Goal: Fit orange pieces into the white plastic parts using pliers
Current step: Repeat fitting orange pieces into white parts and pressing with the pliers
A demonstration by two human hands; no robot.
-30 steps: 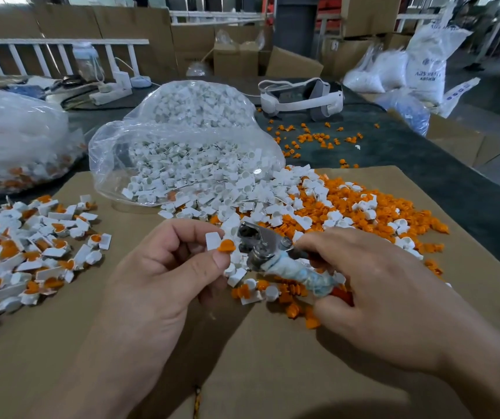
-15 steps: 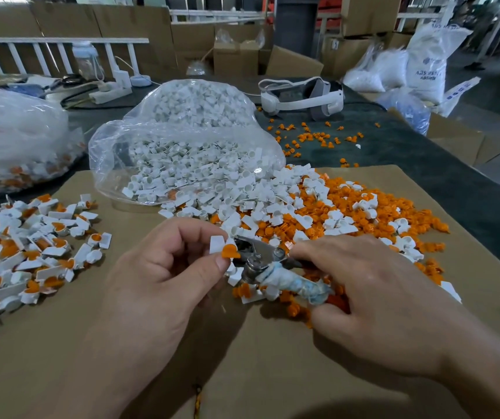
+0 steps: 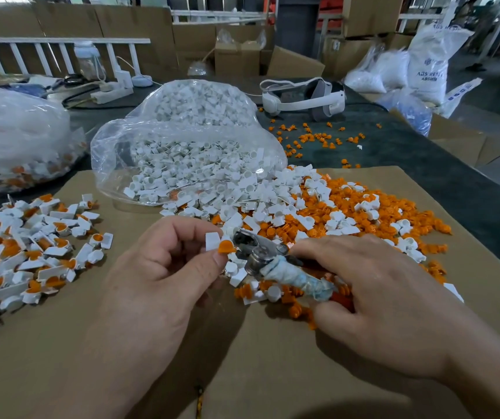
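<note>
My left hand pinches a white plastic part with an orange piece seated in it, between thumb and fingers. My right hand grips the pliers by their cloth-wrapped handle; the metal jaws point left and touch the orange piece. Behind the hands lies a mixed heap of loose orange pieces and white parts on the brown cardboard sheet.
A pile of assembled white-and-orange parts lies at the left. An open clear bag of white parts sits behind the heap, another bag at far left. A white headset and scattered orange pieces lie on the dark table.
The pliers' jaws have come up against the orange piece in the white part. Both hands have shifted slightly; the grips are unchanged.
</note>
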